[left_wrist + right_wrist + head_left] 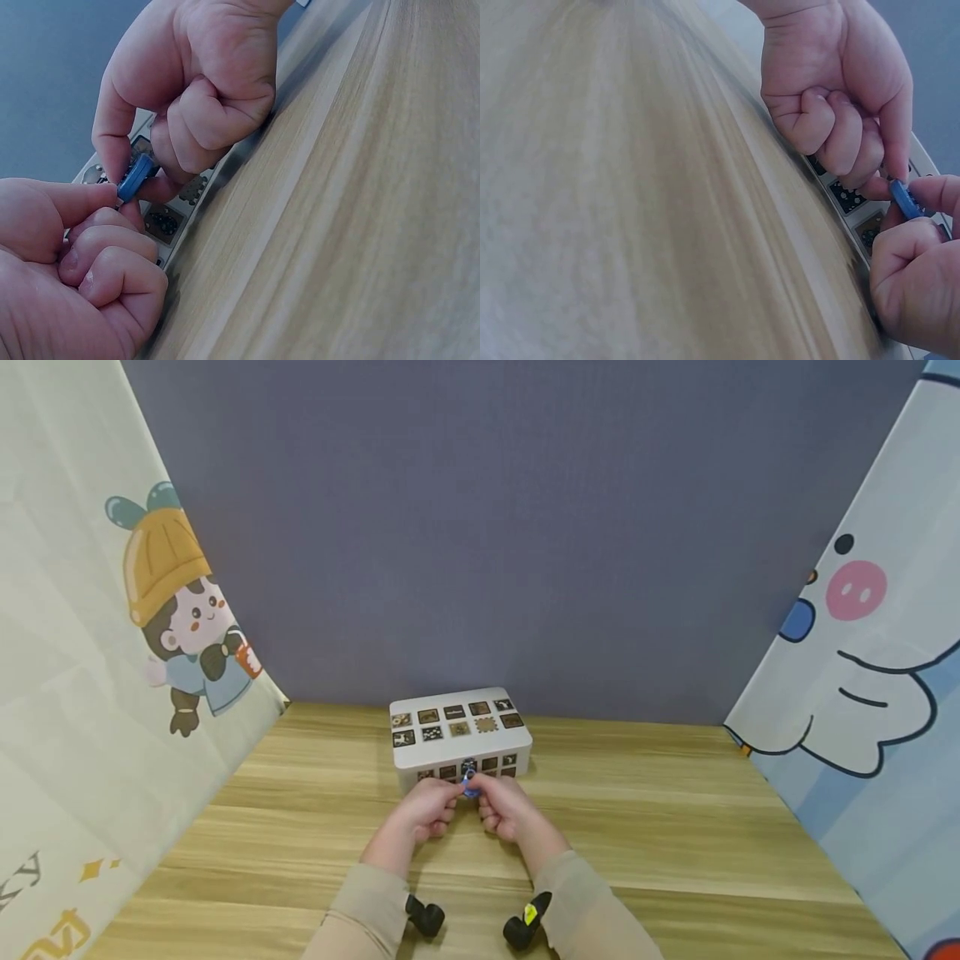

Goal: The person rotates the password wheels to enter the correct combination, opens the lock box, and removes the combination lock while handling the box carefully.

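Note:
A white rectangular box (468, 746) with brown and black picture squares on its lid and front sits near the back of the table. At the middle of its front hangs a small blue padlock (470, 783), its metal shackle at the latch. My left hand (431, 807) pinches the padlock from the left between thumb and index finger. From the other side my right hand (508, 808) pinches it too, with the remaining fingers of both hands curled in. Both wrist views show the blue lock body (136, 177) between the fingertips, which cover part of it.
The wood-grain table (637, 843) spreads around the box. Behind the box stands a grey-blue panel (480, 543). Cartoon-printed sheets flank the table, one on the left (67, 635) and another on the right (900, 693). Black wrist cameras sit at both beige sleeves (367, 906).

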A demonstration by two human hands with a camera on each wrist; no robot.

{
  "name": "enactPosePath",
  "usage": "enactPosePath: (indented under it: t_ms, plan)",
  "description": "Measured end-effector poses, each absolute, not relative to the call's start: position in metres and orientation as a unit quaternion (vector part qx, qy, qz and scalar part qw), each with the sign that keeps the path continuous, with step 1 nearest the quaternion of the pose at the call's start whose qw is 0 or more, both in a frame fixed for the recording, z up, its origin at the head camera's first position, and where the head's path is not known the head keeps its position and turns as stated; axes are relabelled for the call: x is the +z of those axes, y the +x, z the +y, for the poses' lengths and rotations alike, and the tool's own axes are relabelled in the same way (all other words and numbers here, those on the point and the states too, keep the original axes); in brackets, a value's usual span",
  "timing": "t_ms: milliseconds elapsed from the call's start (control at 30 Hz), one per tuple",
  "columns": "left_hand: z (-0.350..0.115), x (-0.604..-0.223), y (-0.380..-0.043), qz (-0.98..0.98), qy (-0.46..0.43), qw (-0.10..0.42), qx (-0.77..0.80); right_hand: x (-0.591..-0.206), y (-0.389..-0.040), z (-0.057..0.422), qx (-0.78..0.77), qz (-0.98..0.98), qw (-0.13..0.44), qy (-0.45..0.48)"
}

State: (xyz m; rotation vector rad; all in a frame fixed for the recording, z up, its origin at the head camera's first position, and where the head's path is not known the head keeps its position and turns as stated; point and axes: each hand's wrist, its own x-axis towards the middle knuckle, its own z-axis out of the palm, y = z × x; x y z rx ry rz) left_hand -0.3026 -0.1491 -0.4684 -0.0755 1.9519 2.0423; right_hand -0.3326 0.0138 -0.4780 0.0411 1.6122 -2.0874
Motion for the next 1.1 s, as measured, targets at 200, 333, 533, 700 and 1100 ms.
enactPosePath:
  t_ms: [200, 333, 533, 700, 1100]
  plan:
    - [-0.1484, -0.4674, -0.3032, 0.683, -0.031, 0.161, 0.712, -0.4769, -0.3326, 0.0149, -0.764, 0.596, 0.249, 0.018]
    - [-0.1477, -0.4654, -0.3026, 0.685, -0.032, 0.162, 0.71, -0.4766, -0.3332, 0.0156, -0.759, 0.602, 0.246, 0.02]
    - [-0.1476, -0.4626, -0.3012, 0.688, -0.033, 0.158, 0.708, -0.4762, -0.3337, 0.0157, -0.757, 0.606, 0.245, 0.017]
    - [-0.1478, -0.4623, -0.2994, 0.691, -0.033, 0.152, 0.706, -0.4768, -0.3328, 0.0171, -0.759, 0.601, 0.249, 0.014]
    - [-0.1524, -0.4657, -0.2997, 0.699, -0.032, 0.161, 0.697, -0.4751, -0.3297, 0.0183, -0.765, 0.59, 0.261, 0.005]
